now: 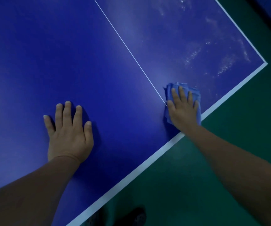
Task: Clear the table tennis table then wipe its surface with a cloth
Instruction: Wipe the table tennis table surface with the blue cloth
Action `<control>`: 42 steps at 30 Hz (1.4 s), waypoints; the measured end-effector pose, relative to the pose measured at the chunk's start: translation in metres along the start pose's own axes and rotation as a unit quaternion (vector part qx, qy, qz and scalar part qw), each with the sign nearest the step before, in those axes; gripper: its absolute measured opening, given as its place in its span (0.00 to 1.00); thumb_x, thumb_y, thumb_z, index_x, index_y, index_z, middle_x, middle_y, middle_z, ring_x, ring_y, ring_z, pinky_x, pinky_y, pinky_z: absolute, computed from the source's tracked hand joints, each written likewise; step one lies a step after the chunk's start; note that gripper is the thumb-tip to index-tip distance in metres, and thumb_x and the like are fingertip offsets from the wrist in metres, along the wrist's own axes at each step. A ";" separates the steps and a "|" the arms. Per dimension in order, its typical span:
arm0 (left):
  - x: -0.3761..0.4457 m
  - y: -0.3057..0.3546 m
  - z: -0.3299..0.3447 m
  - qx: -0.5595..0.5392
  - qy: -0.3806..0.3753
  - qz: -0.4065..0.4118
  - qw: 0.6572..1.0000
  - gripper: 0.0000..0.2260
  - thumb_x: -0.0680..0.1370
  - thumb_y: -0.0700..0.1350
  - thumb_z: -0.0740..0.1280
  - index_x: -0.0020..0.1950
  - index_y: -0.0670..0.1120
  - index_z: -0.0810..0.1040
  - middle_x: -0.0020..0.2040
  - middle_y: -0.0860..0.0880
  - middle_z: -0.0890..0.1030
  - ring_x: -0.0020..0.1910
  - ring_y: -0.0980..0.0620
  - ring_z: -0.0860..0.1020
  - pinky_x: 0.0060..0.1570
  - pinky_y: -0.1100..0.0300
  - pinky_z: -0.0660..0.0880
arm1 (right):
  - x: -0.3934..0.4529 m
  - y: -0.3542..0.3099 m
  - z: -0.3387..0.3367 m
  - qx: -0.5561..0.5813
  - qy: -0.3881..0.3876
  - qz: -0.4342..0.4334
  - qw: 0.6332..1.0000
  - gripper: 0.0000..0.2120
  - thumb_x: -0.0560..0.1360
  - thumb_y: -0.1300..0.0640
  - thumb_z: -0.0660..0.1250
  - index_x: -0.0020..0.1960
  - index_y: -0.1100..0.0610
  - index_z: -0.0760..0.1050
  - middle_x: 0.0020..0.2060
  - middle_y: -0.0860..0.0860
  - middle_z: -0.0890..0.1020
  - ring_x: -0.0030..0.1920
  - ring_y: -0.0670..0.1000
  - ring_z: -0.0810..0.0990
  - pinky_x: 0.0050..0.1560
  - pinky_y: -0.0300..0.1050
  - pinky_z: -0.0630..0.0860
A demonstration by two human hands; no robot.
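The blue table tennis table [33, 54] fills most of the view, with a thin white centre line and a white border along its edge. A folded blue cloth [195, 93] lies on the table just right of the centre line, near the end edge. My right hand [183, 110] presses flat on the cloth with straight fingers. My left hand [69, 132] rests flat on the bare table surface to the left, fingers spread. Whitish streaks and specks [192, 57] mark the right half beyond the cloth.
The table's corner [265, 63] is at the right, with green floor [196, 176] below and beside it. A dark shoe [136, 216] shows on the floor at the bottom, close to the table's edge.
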State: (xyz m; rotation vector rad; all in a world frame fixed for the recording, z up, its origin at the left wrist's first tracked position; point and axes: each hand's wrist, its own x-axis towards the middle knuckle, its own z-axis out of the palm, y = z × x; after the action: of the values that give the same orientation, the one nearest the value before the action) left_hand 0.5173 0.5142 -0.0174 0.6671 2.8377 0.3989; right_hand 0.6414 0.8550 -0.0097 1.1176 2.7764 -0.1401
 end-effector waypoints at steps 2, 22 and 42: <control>-0.001 0.000 0.000 0.002 0.001 0.000 1.000 0.31 0.80 0.59 0.42 0.80 0.45 0.57 0.81 0.43 0.51 0.80 0.46 0.42 0.76 0.41 0.36 | -0.022 -0.040 0.016 -0.014 0.036 -0.017 0.999 0.27 0.83 0.41 0.47 0.81 0.44 0.49 0.81 0.47 0.49 0.80 0.59 0.47 0.76 0.67 0.47; 0.001 -0.002 0.002 0.014 0.023 0.004 1.000 0.31 0.81 0.59 0.46 0.77 0.42 0.64 0.80 0.41 0.57 0.80 0.45 0.48 0.74 0.50 0.32 | -0.027 -0.046 0.018 -0.038 0.003 -0.257 0.966 0.29 0.82 0.36 0.40 0.80 0.44 0.48 0.81 0.47 0.50 0.80 0.56 0.42 0.77 0.65 0.42; -0.051 0.200 0.050 -0.042 0.113 -0.197 0.973 0.28 0.79 0.53 0.51 0.74 0.39 0.68 0.77 0.39 0.64 0.78 0.40 0.58 0.78 0.45 0.45 | 0.132 0.185 -0.027 -0.036 0.016 -0.119 0.992 0.28 0.82 0.42 0.50 0.81 0.46 0.51 0.81 0.50 0.52 0.79 0.61 0.50 0.75 0.68 0.50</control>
State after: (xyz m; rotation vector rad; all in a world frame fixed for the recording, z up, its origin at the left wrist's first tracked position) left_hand 0.6558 0.6737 0.0032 0.0344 3.0432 0.5476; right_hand 0.6732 1.0822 -0.0114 0.7770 2.9085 -0.0474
